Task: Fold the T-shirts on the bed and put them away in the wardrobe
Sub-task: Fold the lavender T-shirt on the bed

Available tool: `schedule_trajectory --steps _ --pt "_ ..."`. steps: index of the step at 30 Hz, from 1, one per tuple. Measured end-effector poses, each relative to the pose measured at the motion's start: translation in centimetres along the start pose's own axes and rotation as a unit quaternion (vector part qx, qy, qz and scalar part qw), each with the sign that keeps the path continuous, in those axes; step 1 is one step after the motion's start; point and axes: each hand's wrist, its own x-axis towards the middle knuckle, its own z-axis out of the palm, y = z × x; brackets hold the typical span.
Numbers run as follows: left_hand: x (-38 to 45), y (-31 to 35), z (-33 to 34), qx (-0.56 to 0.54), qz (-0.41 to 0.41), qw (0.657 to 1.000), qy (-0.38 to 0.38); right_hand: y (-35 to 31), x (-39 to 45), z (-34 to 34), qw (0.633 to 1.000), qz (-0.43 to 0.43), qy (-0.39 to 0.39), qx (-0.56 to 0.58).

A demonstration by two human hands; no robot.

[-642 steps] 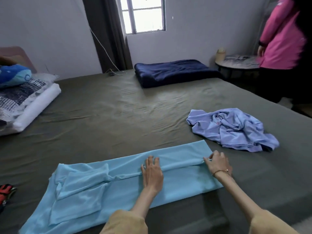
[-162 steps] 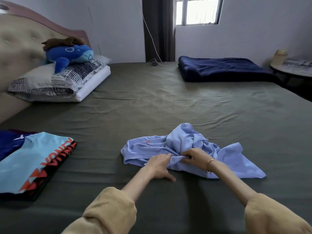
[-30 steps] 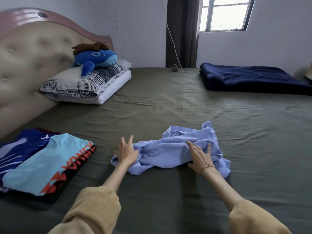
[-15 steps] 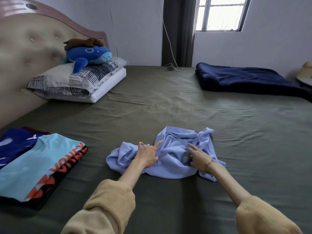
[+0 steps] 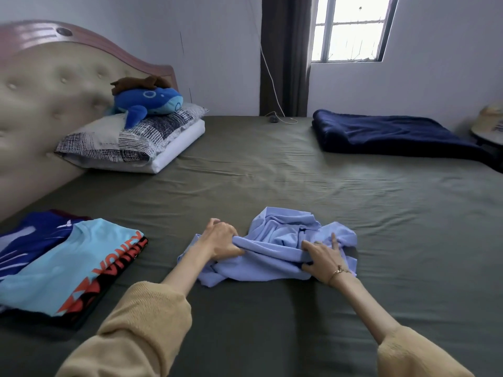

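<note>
Nearest to me are my two sleeves, mustard yellow, pushed up the forearms. My left hand has its fingers curled round a bunched ridge of the lavender T-shirt, gripping the fabric at the shirt's left side. My right hand lies on the shirt's right part with the fingers spread and fairly straight, pressing the cloth down — a thin bracelet shows at that wrist. The shirt itself is crumpled, not folded, lying in a heap on the olive-green bed sheet just ahead of me, near the bed's front edge.

Off to my left, well apart from the lavender shirt, sits a stack of folded T-shirts — a light blue one with orange lettering on top, a dark blue one and a black one showing under it.

Further back on the left, two pillows are piled against the padded headboard, with a blue plush whale on top. At the far right a folded navy blanket lies on the sheet. Behind it all are a dark curtain and a window.
</note>
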Motion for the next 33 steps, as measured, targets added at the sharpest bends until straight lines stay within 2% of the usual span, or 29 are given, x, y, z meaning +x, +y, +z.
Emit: schedule_trajectory --steps 4,6,8,11,13,16,20,24,28,31,33 --pt "-1.9 -1.6 -0.8 0.124 -0.048 0.991 0.017 -0.1 -1.5 0.2 1.000 0.004 0.016 -0.016" --pt "-3.1 -2.5 -1.0 0.172 -0.092 0.980 0.037 0.6 -2.2 0.3 0.999 0.030 0.027 -0.027" --pt "-4.4 -3.6 -1.1 0.202 -0.144 0.968 0.026 1.4 -2.8 0.1 0.996 0.068 0.050 -0.025" --pt "-6.0 -5.2 -0.8 0.206 -0.198 0.958 -0.013 2.9 -3.9 -0.4 0.991 0.104 0.071 0.040" --pt "-6.7 -5.7 -0.2 0.194 -0.215 0.956 -0.047 3.9 -4.3 -0.3 0.983 0.090 0.077 0.143" --pt "-7.3 -5.1 0.9 0.156 -0.228 0.958 -0.075 4.7 -5.3 -0.3 0.941 0.079 0.127 0.302" --pt "-7.8 -3.7 1.5 0.116 -0.223 0.966 -0.054 4.2 -6.7 -0.6 0.913 0.068 0.147 0.374" --pt "-8.0 -2.2 0.5 0.109 -0.194 0.975 -0.024 3.5 -7.1 -1.2 0.934 0.036 0.116 0.337" --pt "-8.4 -1.9 -0.6 0.175 -0.180 0.968 -0.002 3.7 -7.1 -1.9 0.929 0.082 0.195 0.303" --pt "-8.6 -1.8 -1.3 0.203 -0.196 0.959 0.015 3.4 -7.3 -2.7 0.911 0.141 0.213 0.325" --pt "-8.4 -1.6 -1.9 0.198 -0.197 0.960 0.008 3.0 -7.2 -3.1 0.905 0.138 0.223 0.336"
